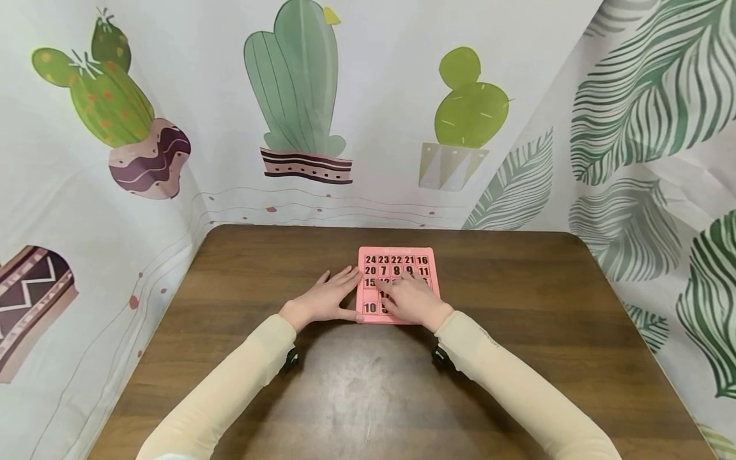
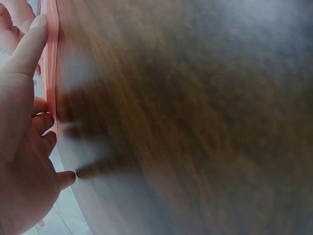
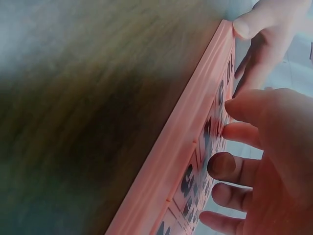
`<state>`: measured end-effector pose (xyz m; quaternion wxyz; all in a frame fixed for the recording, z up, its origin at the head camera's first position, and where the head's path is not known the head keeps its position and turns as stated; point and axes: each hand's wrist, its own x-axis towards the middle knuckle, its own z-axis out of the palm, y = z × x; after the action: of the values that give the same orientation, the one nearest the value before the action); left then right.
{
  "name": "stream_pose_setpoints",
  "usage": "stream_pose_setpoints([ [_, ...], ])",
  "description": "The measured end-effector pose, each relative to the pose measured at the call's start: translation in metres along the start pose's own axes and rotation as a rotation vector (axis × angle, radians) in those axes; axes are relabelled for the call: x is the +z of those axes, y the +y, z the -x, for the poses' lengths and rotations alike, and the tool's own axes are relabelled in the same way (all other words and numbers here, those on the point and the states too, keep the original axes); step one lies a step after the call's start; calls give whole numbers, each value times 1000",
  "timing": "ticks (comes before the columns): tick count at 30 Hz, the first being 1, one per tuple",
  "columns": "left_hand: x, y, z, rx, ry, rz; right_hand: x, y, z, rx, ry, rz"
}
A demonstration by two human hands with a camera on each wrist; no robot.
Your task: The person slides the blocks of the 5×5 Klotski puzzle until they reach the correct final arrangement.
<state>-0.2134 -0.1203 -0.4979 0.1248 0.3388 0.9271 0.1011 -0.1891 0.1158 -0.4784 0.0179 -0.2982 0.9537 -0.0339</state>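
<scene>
A pink sliding number puzzle (image 1: pixel 397 271) lies flat on the table, with black numbers on its square tiles. Along its left edge rests my left hand (image 1: pixel 324 299), fingers extended and thumb near the lower left corner. In the left wrist view, that thumb (image 2: pixel 30 46) lies against the pink frame (image 2: pixel 51 63). My right hand (image 1: pixel 416 301) reaches over the puzzle's lower right, hiding several tiles. Its loosely bent fingers (image 3: pixel 234 169) are at the tile faces in the right wrist view. A blank pink spot (image 1: pixel 370 295) shows at the left, above the 10.
The brown wooden table (image 1: pixel 517 287) extends around the puzzle on all sides. Behind it hangs a white cloth (image 1: pixel 379 128) printed with cacti and leaves. Both forearms wear cream sleeves (image 1: pixel 230 390) with dark devices (image 1: pixel 441 356) at the wrists.
</scene>
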Motion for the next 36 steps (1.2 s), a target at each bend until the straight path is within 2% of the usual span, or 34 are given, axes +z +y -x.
stream_pose_setpoints([
  [8, 0, 1, 1, 4, 6, 2, 0, -2, 1, 21, -21, 5],
  [13, 1, 1, 1, 2, 3, 6, 0, -5, 7, -10, 20, 9],
  [18, 1, 0, 1, 11, 15, 14, -2, -10, 13, -23, 19, -15],
  [25, -2, 0, 2, 9, 22, 8, -2, -16, 17, -68, 64, 40],
  [31, -3, 0, 3, 12, 31, 20, -6, -13, 10, -75, 73, -5],
  [36, -1, 0, 1, 15, 28, 12, -8, -3, -3, -10, 37, -23],
])
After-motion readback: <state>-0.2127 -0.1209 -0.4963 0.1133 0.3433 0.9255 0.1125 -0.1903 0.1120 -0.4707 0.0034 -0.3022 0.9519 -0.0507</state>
